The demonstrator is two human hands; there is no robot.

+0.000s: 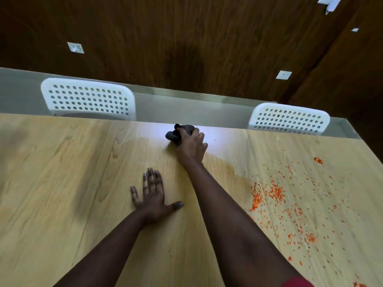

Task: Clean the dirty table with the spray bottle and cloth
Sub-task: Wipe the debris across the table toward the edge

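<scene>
left hand (152,195) flat, fingers spread, right hand (191,145) outstretched, clenched

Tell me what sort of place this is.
Probably an office or meeting room: a long wooden table, two white perforated chairs tucked in along its far edge, and dark wood-panelled walls with wall sockets.

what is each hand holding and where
The right hand grips a bunched dark cloth at its near side. The left hand holds nothing, flat on the table.
</scene>
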